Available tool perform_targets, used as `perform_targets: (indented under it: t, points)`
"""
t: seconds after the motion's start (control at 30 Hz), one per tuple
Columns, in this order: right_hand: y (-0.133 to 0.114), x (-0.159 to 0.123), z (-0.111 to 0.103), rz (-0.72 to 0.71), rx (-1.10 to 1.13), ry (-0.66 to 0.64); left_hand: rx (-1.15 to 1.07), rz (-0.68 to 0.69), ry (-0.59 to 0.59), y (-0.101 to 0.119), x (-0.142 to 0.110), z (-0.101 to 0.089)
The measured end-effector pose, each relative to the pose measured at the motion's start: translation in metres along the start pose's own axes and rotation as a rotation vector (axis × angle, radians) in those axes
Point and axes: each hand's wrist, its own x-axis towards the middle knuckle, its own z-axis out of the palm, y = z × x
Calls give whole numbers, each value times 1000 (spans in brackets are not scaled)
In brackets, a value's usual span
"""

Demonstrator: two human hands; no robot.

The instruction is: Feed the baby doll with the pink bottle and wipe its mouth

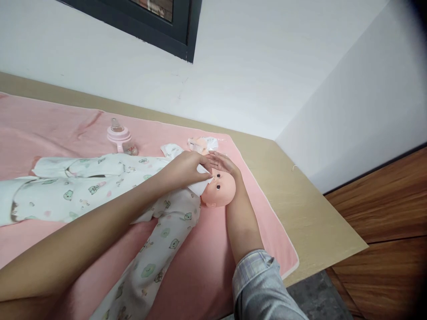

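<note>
Left hand [186, 170] pinching white cloth [198, 186] by doll's head [222, 192]; right hand [224, 162] loosely open, beside head. Bottle [120, 137] at 10 o'clock from head, contents unclear.

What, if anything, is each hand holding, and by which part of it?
The left hand pinches a white cloth by its edge, close to the face of the doll. The right hand is open beside the doll's head, with no visible grip.
</note>
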Motion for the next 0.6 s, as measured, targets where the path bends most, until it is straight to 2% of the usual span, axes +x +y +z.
perform_targets:
  t: [0.33, 0.53, 0.6]
  points:
    - [4, 4, -5, 3, -2, -17, -39, -65, 36, 5, 0, 0]
    - [0, 0, 0, 9, -15, 16, -59, -36, 48, -4, 3, -5]
    - [-1, -1, 2, 7, -19, 22, -61, -26, 15, -9, 4, -10]
